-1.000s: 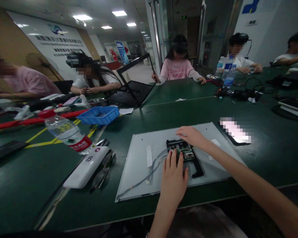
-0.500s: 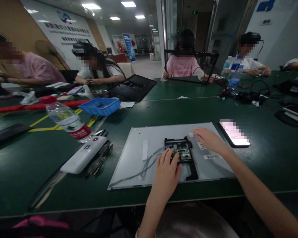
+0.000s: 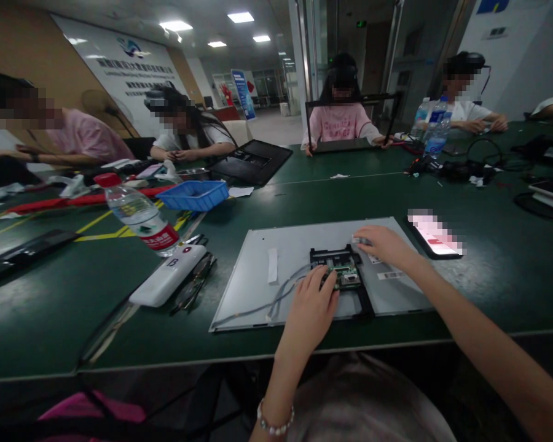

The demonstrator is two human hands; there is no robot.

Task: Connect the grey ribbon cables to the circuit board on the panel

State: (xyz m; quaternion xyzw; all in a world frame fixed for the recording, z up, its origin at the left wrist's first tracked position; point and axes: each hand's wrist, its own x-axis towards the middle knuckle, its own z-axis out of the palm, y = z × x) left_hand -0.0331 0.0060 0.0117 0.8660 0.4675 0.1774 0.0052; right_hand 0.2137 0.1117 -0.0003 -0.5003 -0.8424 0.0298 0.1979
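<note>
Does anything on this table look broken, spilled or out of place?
Nothing looks spilled or plainly broken. The oddest sight is the bare circuit board in its black bracket, on the flat panel, with gray cables trailing loosely across it. The water bottle seems to lean, perhaps only from the wide view.

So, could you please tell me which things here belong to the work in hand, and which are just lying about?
Part of the work, it seems:
metal-backed panel
black bracket
green circuit board, at the left hand's fingertips
grey cables

Apparently just lying about:
smartphone
red-capped bottle
white power bank
eyeglasses
blue plastic tray
</note>
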